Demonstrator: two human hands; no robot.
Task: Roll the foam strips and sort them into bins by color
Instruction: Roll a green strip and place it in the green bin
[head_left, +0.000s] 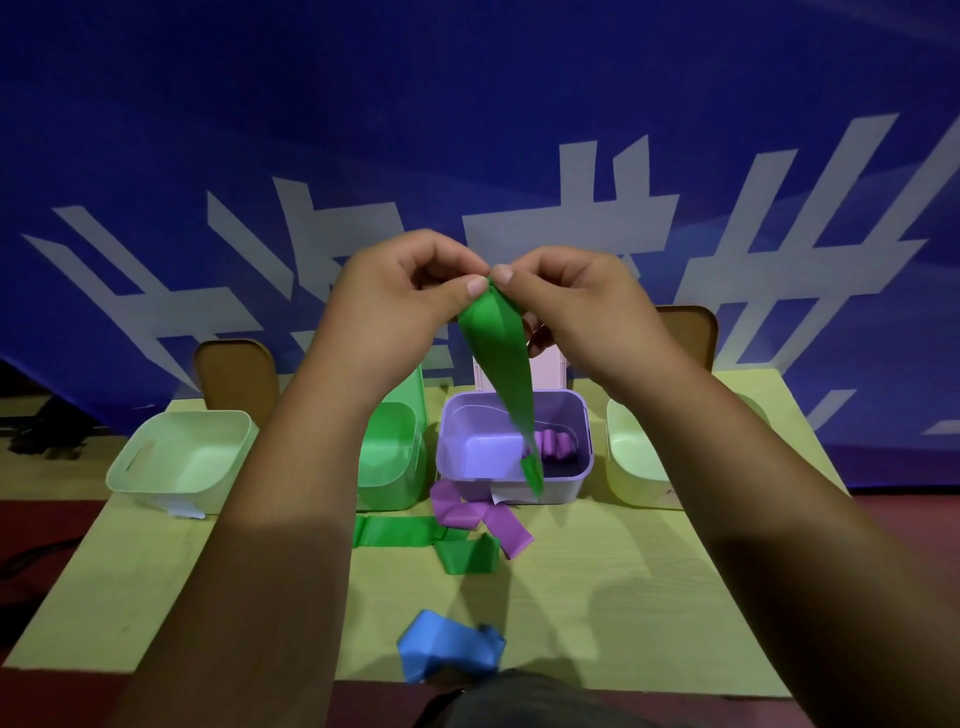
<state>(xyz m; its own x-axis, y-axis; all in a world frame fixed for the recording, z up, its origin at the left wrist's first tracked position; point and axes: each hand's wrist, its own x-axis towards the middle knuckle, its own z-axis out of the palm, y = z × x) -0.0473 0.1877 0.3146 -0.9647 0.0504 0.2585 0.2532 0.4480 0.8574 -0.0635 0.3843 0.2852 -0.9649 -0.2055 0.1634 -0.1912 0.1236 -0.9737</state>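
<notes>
A long green foam strip hangs from my two hands, raised above the table. My left hand and my right hand both pinch its top end between thumb and fingers. The strip's lower end dangles in front of the purple bin, which holds a rolled purple strip. On the table lie another green strip, a purple strip and a crumpled blue strip. The green bin stands left of the purple one, partly behind my left forearm.
A pale green bin stands at the table's left and a pale yellow-green bin at the right, partly hidden by my right arm. A pink bin shows behind the purple one. Two chair backs stand beyond the table.
</notes>
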